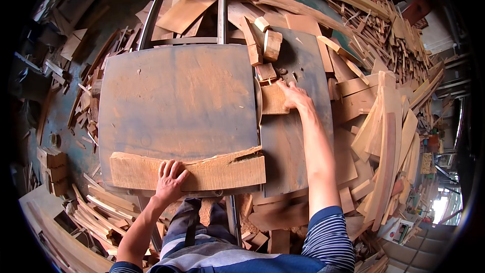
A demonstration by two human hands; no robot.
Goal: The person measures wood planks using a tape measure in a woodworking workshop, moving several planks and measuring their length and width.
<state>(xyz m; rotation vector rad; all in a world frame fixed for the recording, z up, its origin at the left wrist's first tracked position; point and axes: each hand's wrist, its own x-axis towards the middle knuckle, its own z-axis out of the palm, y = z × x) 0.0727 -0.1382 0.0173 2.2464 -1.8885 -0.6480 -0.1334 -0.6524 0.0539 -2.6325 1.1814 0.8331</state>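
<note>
A long wooden board [227, 174] with a rough, wavy far edge lies along the near edge of the large metal table plate [177, 91]. My left hand [171, 177] grips it near the middle, fingers bent over its far edge. Across the narrow gap on the right, my right hand [295, 96] holds a short wooden block [273, 100] against the smaller plate [288, 156], index finger stretched along its far side. A thin upright strip, perhaps a blade, borders the block's left side. Small offcuts [265, 72] sit just beyond the block.
Chunky wood pieces [273, 45] stand at the far end of the smaller plate. Two metal rails [222, 17] extend beyond the table. Scrap piles [394, 35] surround it, with long curved boards [386, 141] at the right and thin strips [101, 212] at lower left.
</note>
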